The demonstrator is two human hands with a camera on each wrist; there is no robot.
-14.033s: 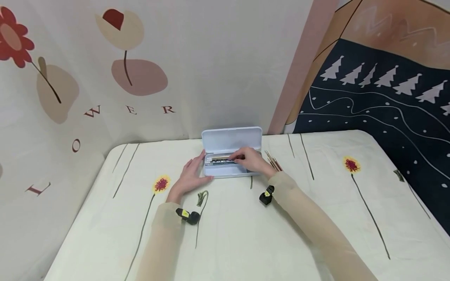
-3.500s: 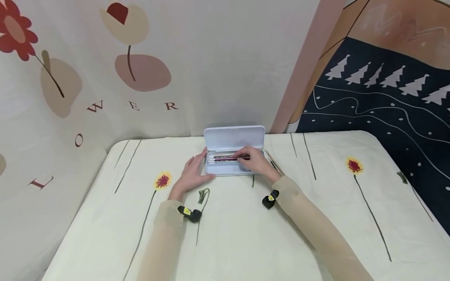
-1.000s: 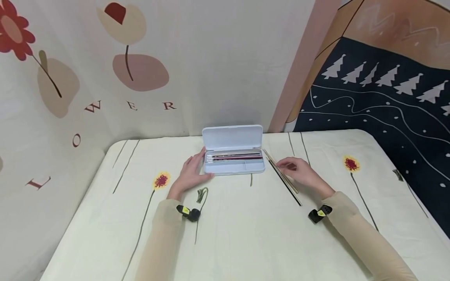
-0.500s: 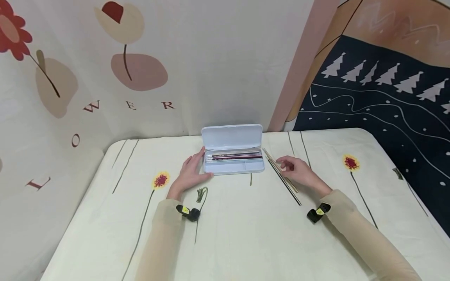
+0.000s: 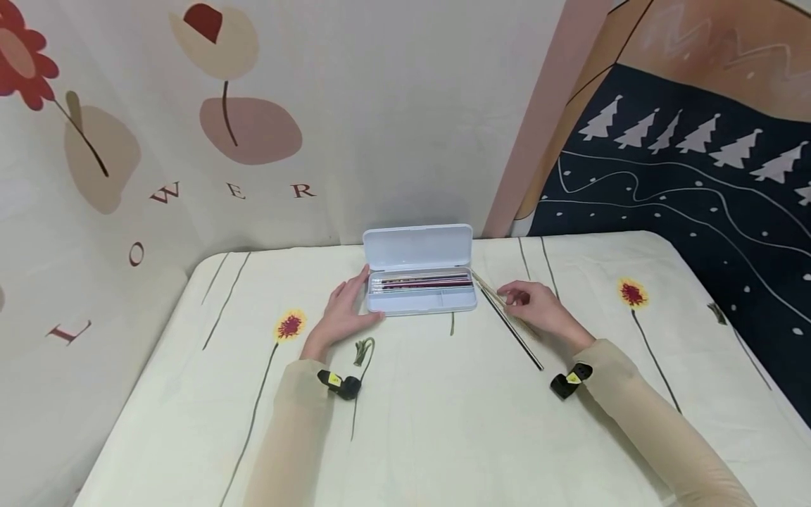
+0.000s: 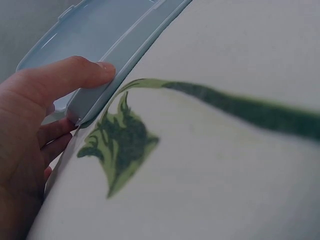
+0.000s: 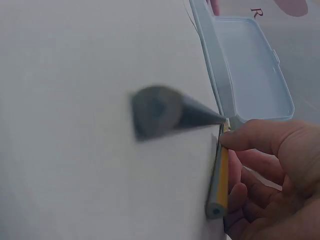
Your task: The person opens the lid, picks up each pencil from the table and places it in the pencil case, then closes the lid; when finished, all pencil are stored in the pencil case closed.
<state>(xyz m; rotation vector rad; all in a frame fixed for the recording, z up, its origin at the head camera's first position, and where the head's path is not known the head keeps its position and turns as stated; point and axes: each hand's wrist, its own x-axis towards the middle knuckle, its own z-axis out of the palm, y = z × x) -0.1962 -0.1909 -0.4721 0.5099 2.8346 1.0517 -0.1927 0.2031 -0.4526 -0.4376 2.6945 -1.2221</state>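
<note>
A pale blue pencil case stands with its lid raised at the table's back. Several pencils, dark red and dark ones among them, lie lengthwise in its rear compartment. My left hand holds the case's left end, the thumb along the front and the fingers round the side. To the right of the case, my right hand pinches a yellow pencil between thumb and fingers. Beside it a dark pencil lies slanted on the cloth, its blunt end large and blurred in the right wrist view.
A white cloth printed with flowers and stems covers the table. Close behind the case hangs a printed pale curtain. A dark fabric with white trees borders the right side. The case's front compartment has a divider.
My right hand has moved from inside the case to the pencils on its right and now pinches a yellow one. More pencils lie in the case than at first. My left hand stays put.
</note>
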